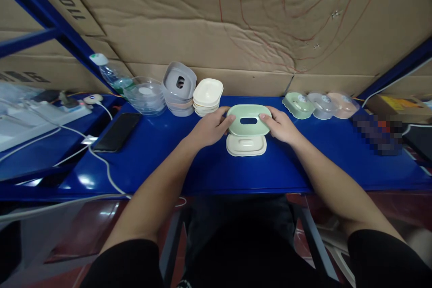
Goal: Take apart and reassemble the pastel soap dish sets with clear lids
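Between both hands is a light green plastic piece [249, 129], rounded and oblong, with a slot in its middle. My left hand [213, 127] grips its left end, thumb on top and the other fingers mostly hidden at the side. At the opposite end, my right hand [279, 125] holds it the same way. Just nearer to me lies a cream plastic piece [246, 146] with a raised bar, on the blue table [216, 168]; the green piece covers its far edge. Whether the two touch I cannot tell.
Behind my left hand stand stacked cream pieces [208, 92], stacked grey pieces [175, 82], clear bowls [146, 94] and a bottle [110, 72]. A black phone [118, 132] lies left, near white cables [107, 166]. Back right are green, grey and peach pieces [299, 104]. Cardboard [189, 18] walls the back.
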The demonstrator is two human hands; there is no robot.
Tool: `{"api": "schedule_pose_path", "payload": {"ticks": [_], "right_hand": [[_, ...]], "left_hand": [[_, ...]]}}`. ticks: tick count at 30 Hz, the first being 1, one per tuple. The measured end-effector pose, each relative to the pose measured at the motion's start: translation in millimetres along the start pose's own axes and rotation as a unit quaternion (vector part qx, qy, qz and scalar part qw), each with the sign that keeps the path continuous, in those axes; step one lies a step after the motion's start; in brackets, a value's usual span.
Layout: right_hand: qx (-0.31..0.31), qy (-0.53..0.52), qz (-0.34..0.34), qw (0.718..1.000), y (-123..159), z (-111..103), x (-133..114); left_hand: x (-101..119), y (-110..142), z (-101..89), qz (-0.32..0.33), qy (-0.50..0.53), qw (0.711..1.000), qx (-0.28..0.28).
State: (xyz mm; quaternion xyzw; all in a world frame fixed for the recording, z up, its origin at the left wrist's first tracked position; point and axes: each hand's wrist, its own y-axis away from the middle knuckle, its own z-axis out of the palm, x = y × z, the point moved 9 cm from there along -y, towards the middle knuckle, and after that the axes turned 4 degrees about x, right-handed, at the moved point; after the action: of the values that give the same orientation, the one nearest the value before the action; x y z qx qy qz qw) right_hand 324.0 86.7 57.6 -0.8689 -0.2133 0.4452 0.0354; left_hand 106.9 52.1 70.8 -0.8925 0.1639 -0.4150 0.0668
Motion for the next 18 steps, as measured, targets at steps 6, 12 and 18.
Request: {"api": "schedule_pose_path", "payload": {"ticks": [6,12,18], "right_hand": [[-0.117,0.032,0.054,0.991,7.9,7.5,3.2],[-0.213,0.185,0.072,0.957,14.9,19.2,9.1],[-0.227,0.194,0.054,0.953,16.9,30.8,7.0]], "left_hand": [[1.9,4.2,11.6,0.011,-0.072,0.994,-0.08],[-10.0,5.5,35.1,0.009,-0.226,0.959,-0.169],[-18.1,4.9,42.9,0.009,-0.204,0.961,-0.187]]}}
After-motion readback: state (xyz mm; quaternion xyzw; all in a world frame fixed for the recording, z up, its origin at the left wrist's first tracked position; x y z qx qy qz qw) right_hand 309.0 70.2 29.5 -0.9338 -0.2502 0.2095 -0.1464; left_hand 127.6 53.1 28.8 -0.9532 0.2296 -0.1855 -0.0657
